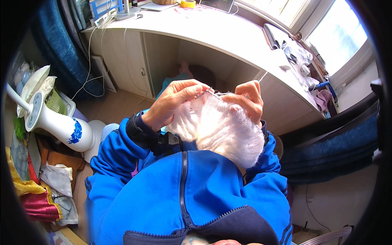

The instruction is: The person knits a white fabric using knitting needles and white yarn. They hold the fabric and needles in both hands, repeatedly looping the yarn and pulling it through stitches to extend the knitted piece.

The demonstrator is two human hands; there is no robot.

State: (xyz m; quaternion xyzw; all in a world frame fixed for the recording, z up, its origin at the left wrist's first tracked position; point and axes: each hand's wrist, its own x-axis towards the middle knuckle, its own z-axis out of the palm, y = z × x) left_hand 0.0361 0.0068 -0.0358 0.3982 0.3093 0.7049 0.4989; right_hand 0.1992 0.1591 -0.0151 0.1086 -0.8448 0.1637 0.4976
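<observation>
A fluffy white piece of knitting [220, 131] hangs between my hands above the front of my blue jacket. My left hand [179, 99] pinches its upper left edge, close to the tip of a thin knitting needle [209, 89]. On the other side my right hand [249, 99] grips the upper right edge, fingers curled. Thin needle parts cross between the two hands at the top of the knitting. A pale needle end or strand [262, 76] sticks up beyond my right hand. My fingers and the yarn partly hide the needles.
Ahead stands a long white desk [196, 33] with a tape roll [187, 3] and a laptop or tablet [217, 4] at its far edge. Plastic wrapping and small items lie at its right end. At left are cables, a white pedestal device [61, 122] and piled fabrics [39, 202].
</observation>
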